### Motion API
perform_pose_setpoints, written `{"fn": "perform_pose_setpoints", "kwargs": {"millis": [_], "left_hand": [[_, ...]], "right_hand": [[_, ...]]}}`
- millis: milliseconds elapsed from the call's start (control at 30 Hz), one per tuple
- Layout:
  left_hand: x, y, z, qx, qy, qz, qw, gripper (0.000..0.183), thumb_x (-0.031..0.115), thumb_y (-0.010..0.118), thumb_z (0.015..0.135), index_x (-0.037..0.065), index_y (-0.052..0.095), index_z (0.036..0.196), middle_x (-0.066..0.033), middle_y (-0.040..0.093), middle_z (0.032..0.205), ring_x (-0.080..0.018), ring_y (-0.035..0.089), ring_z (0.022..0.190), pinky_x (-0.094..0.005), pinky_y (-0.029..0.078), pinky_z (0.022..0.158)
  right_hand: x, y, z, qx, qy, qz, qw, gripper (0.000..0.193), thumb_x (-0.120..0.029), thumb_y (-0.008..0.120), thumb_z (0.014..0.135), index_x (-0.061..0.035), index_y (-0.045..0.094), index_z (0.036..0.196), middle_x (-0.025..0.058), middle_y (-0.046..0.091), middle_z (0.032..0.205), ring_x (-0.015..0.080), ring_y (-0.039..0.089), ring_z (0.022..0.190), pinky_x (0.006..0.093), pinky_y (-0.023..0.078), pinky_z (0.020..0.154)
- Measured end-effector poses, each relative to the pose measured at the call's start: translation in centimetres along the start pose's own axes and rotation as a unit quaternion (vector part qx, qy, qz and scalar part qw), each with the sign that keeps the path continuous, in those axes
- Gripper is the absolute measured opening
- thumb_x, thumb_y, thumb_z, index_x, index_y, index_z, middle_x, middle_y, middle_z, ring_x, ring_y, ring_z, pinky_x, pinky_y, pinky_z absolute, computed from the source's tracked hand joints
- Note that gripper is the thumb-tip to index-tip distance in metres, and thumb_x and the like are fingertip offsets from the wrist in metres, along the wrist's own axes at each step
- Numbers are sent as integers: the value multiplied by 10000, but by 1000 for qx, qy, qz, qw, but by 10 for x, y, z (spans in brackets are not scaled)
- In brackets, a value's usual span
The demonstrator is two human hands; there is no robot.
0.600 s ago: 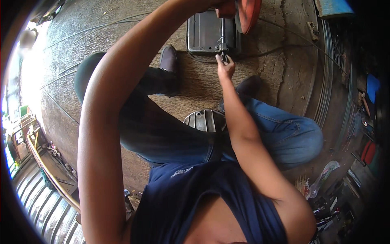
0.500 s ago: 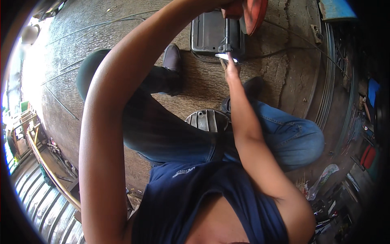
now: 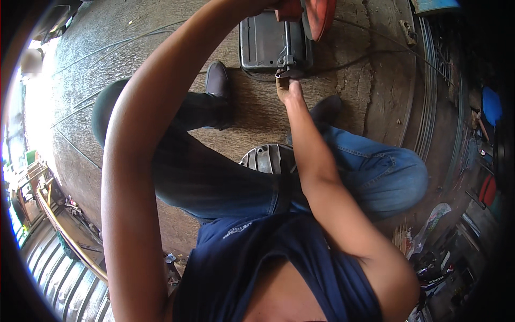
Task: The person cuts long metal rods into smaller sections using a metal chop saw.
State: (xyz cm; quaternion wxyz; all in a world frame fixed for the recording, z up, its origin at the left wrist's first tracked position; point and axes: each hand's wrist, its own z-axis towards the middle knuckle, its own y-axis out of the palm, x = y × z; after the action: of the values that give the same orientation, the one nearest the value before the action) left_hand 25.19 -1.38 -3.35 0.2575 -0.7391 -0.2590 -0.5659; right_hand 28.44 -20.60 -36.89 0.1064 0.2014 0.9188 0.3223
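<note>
A chop saw stands on the floor ahead of me, with a black metal base (image 3: pixel 263 43) and a red blade guard (image 3: pixel 321 19) cut by the upper edge. Along the base runs a clamp screw (image 3: pixel 287 40), ending in a small metal handle (image 3: pixel 282 74) at the near end. My right hand (image 3: pixel 290 91) is closed around this handle, its thumb side up against it. My left arm reaches far forward to the saw's red head (image 3: pixel 289 11). Only part of my left hand (image 3: pixel 263 4) shows there; its fingers are hidden.
Between my legs sits a ribbed round metal part (image 3: pixel 268 158). Dark cables (image 3: pixel 134 38) lie across the worn floor, one passing beside the saw base. Long metal rods (image 3: pixel 429 91) lie at the right, near a blue object (image 3: pixel 491 106) and clutter. Corrugated metal sheet (image 3: pixel 48 268) is at lower left.
The clamp handle has turned: its bright broad face no longer shows. My right hand has rotated with it. The whole view has shifted slightly, while my left arm keeps its reach.
</note>
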Motion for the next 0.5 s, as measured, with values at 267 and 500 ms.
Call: {"fn": "perform_pose_setpoints", "kwargs": {"millis": [267, 500], "left_hand": [[-10, 5, 3, 9, 57, -20, 998, 278, 239, 630, 817, 2, 628, 962, -78, 621, 751, -186, 608, 610, -339, 494, 531], [-12, 5, -6, 51, -5, 29, 998, 359, 278, 637, 844, -31, 597, 1024, -132, 639, 916, -183, 657, 632, -273, 535, 561]], "right_hand": [[-40, 28, 7, 232, -356, -590, 686, 167, -89, 584, 805, 38, 589, 914, 189, 642, 871, 283, 642, 747, 388, 532, 734], [-170, 98, 59, 141, -245, -215, 935, 161, -156, 516, 893, -10, 584, 904, 118, 627, 880, 210, 621, 743, 316, 555, 649]]}}
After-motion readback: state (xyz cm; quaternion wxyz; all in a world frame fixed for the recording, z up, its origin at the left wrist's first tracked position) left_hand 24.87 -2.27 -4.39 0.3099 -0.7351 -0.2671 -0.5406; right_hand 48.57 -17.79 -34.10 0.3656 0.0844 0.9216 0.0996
